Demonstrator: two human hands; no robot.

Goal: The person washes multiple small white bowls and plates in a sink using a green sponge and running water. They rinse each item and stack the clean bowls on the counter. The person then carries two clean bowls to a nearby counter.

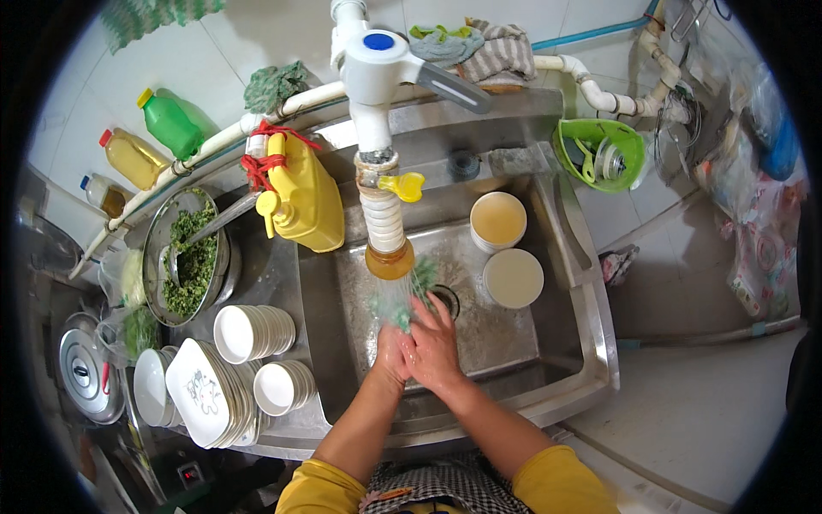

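Note:
Water runs from a faucet spout with a ribbed white sleeve onto a green mesh cloth, blurred by the stream. My left hand grips the cloth, with its fingers partly hidden by water and by the other hand. Wet and pressed against the left, my right hand has its fingers stretched toward the cloth. Whether it grips the cloth is unclear. Both hands are above the stainless steel sink, close to the drain. Two stacks of bowls hold liquid, one cloudy yellowish and one pale.
At left stand stacked white bowls, square plates and a strainer of chopped greens. A yellow jug sits on the sink's left ledge. The faucet lever juts overhead. A green basket hangs at upper right.

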